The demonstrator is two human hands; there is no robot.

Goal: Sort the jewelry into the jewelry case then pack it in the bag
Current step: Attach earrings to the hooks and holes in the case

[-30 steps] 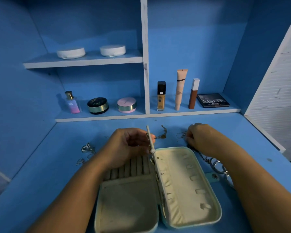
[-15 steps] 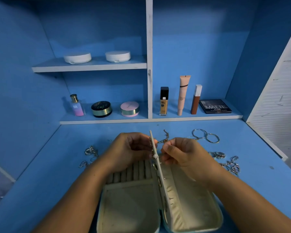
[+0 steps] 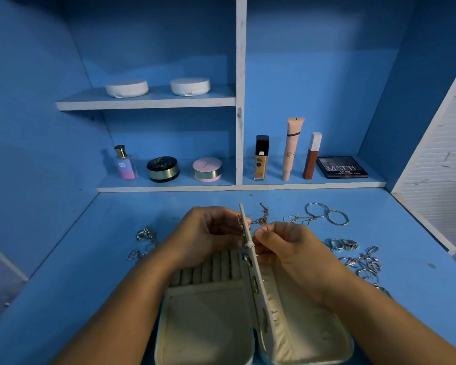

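The cream jewelry case point(image 3: 203, 320) lies open on the blue desk, its middle divider flap point(image 3: 258, 283) standing upright. My left hand point(image 3: 206, 235) pinches the flap's top edge from the left, over the ring rolls point(image 3: 211, 270). My right hand point(image 3: 287, 246) pinches a small piece of jewelry, too small to identify, against the flap from the right. A gold chain point(image 3: 262, 216) lies just behind the flap. Loose on the desk are silver bangles point(image 3: 327, 213), rings point(image 3: 344, 244), a silver cluster point(image 3: 363, 264) at right and silver pieces point(image 3: 144, 239) at left. No bag is in view.
The back shelf point(image 3: 242, 186) holds a perfume bottle point(image 3: 124, 164), two compact jars point(image 3: 184, 169), foundation bottles and tubes point(image 3: 287, 154) and a MATTE palette point(image 3: 342, 167). Two white round cases point(image 3: 156, 86) sit on the upper shelf. A white slatted panel point(image 3: 442, 164) bounds the right.
My right hand left the jewelry at the right of the desk and came to the flap's top, pinching something small. My left hand stayed on the flap. The camera tilted up slightly.
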